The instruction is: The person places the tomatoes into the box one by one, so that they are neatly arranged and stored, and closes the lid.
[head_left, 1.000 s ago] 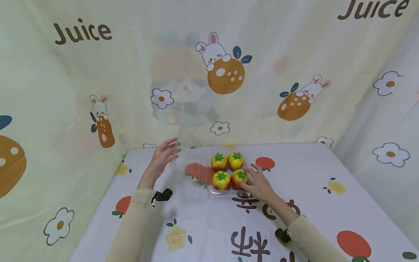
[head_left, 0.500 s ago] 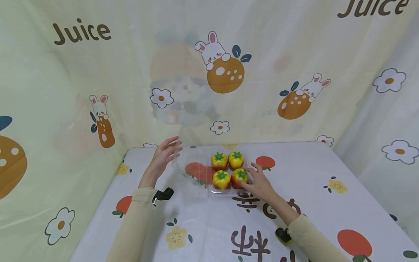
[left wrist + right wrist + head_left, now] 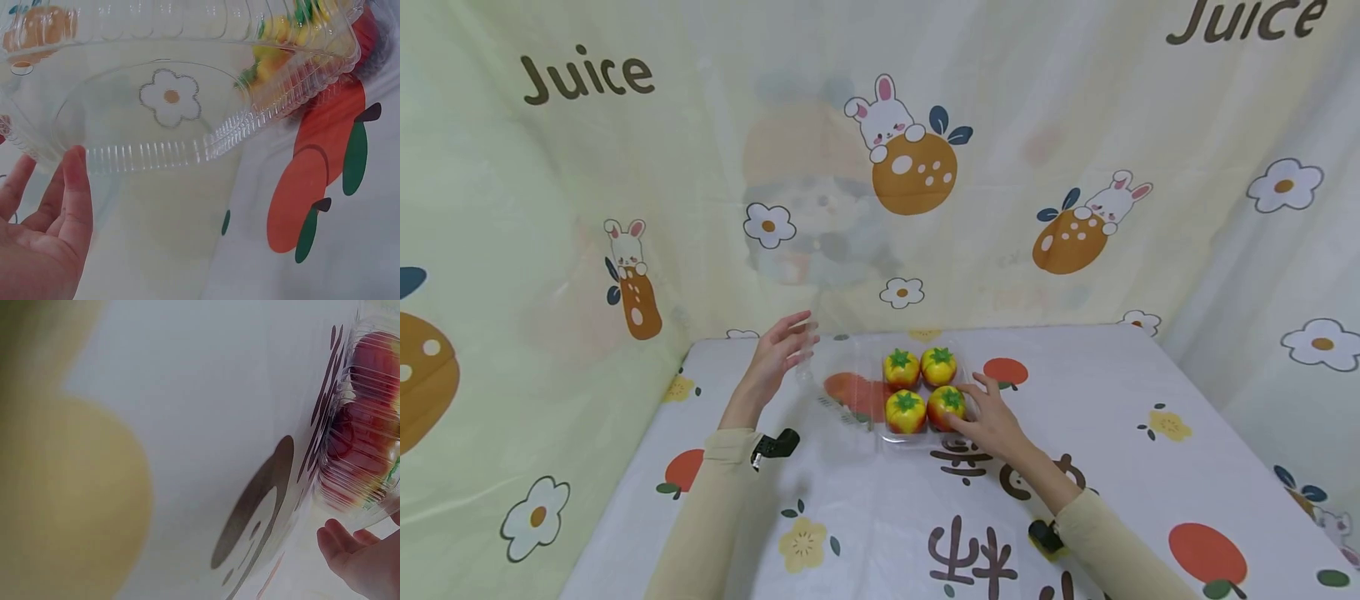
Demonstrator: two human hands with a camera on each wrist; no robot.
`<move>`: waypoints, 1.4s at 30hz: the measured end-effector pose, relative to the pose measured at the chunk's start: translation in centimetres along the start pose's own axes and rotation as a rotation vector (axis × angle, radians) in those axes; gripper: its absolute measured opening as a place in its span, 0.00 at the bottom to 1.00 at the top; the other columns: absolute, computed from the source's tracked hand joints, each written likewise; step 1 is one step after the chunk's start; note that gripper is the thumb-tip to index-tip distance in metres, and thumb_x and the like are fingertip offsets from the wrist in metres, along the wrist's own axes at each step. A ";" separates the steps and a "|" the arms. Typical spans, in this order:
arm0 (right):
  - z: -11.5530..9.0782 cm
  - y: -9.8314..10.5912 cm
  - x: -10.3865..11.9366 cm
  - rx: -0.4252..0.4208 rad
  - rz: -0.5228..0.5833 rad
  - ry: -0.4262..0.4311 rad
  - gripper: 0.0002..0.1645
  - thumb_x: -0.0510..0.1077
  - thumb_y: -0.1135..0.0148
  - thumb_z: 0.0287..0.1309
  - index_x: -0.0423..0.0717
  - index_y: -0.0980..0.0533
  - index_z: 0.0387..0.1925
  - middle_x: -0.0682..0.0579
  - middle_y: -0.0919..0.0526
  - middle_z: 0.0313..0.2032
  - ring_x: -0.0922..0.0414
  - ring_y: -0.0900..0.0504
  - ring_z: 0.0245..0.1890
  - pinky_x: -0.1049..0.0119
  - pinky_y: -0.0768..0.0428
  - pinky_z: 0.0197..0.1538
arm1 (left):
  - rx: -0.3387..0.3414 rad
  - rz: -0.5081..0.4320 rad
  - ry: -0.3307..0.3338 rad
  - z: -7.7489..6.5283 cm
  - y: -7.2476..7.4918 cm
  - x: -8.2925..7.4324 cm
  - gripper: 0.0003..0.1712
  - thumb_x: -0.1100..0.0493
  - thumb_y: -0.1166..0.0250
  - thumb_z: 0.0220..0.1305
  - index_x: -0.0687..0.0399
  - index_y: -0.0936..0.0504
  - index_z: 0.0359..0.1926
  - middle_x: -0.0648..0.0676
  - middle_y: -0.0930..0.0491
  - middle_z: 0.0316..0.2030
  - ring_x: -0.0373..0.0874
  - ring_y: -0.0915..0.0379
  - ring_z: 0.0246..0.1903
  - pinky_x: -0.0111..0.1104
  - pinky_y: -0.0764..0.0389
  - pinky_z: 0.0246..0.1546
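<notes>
A clear plastic clamshell box (image 3: 917, 438) lies open on the table, holding several glossy yellow-and-red toy fruits (image 3: 902, 367) with green leafy tops. Its transparent lid (image 3: 150, 156) is tilted up on the left side. My left hand (image 3: 772, 358) touches the lid's outer rim with extended fingertips, palm facing the box. At the box's right side is my right hand (image 3: 992, 421), its thumb and index finger overlapping the front-right fruit (image 3: 946, 407) in the head view. In the right wrist view its other fingers (image 3: 337, 540) bend below the box corner; I cannot tell if it grips box or fruit.
The white tablecloth (image 3: 1112, 400) carries printed fruit, flowers and dark lettering. A cream curtain (image 3: 715, 150) with bunny prints rises behind the table's back edge, with more curtain at both sides. A dark wrist device (image 3: 775, 447) shows at the left cuff.
Both hands, the box and the fruits stay almost still. The left fingertips and lid edge have shifted very slightly to the right; the head view has moved a little.
</notes>
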State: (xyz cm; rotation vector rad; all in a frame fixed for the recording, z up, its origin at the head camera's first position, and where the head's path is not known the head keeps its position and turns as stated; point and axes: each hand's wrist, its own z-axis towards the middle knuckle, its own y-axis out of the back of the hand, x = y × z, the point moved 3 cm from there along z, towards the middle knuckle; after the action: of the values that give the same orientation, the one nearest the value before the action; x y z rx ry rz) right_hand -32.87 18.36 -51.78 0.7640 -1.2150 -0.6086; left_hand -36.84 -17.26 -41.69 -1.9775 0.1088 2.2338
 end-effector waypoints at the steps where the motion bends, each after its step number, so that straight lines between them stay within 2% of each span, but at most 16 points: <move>1: 0.0 0.0 0.0 0.000 0.001 0.000 0.37 0.60 0.36 0.58 0.43 0.29 0.63 0.34 0.47 0.70 0.32 0.30 0.61 0.37 0.28 0.57 | 0.001 -0.002 0.001 0.0 0.0 0.0 0.27 0.62 0.48 0.74 0.60 0.36 0.71 0.65 0.32 0.65 0.42 0.24 0.51 0.29 0.22 0.49; 11: -0.3 -0.3 -0.2 -0.004 0.012 -0.002 0.37 0.57 0.36 0.59 0.42 0.30 0.63 0.34 0.46 0.70 0.32 0.30 0.60 0.38 0.27 0.57 | 0.002 0.012 0.002 -0.1 -0.5 0.2 0.27 0.62 0.47 0.73 0.59 0.35 0.70 0.64 0.31 0.65 0.43 0.25 0.52 0.32 0.24 0.51; 22: -0.3 -0.3 -0.2 -0.005 0.008 -0.008 0.37 0.57 0.35 0.58 0.42 0.30 0.63 0.34 0.47 0.70 0.32 0.30 0.61 0.37 0.28 0.57 | 0.022 0.017 -0.013 0.0 -1.0 -0.1 0.29 0.62 0.46 0.73 0.63 0.38 0.71 0.65 0.33 0.66 0.44 0.27 0.54 0.31 0.24 0.52; 29: -0.3 -0.1 0.1 -0.004 0.004 -0.010 0.37 0.56 0.35 0.58 0.42 0.30 0.64 0.35 0.47 0.70 0.33 0.30 0.61 0.38 0.28 0.58 | 0.019 0.024 -0.018 0.1 -1.3 -0.5 0.27 0.62 0.45 0.72 0.58 0.34 0.70 0.64 0.32 0.66 0.46 0.28 0.56 0.32 0.24 0.52; 37: -0.2 0.2 0.3 -0.007 -0.002 -0.005 0.37 0.57 0.35 0.58 0.42 0.31 0.64 0.34 0.46 0.70 0.32 0.31 0.62 0.38 0.28 0.58 | 0.029 0.018 -0.031 0.2 -1.7 -0.8 0.27 0.63 0.46 0.72 0.60 0.36 0.70 0.65 0.32 0.67 0.48 0.29 0.56 0.31 0.24 0.52; 42: -0.3 0.3 0.3 -0.009 0.016 0.004 0.38 0.57 0.34 0.58 0.42 0.31 0.64 0.34 0.47 0.70 0.32 0.31 0.61 0.37 0.28 0.57 | 0.036 0.016 -0.029 0.3 -1.9 -0.9 0.27 0.63 0.47 0.72 0.60 0.35 0.70 0.66 0.33 0.67 0.51 0.30 0.58 0.37 0.25 0.55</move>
State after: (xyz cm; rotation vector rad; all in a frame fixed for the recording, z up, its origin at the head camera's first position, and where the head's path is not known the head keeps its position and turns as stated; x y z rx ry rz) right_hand -32.49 18.34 -51.43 0.7471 -1.2133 -0.5990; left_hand -36.71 -15.46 -40.70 -1.9321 0.1604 2.2532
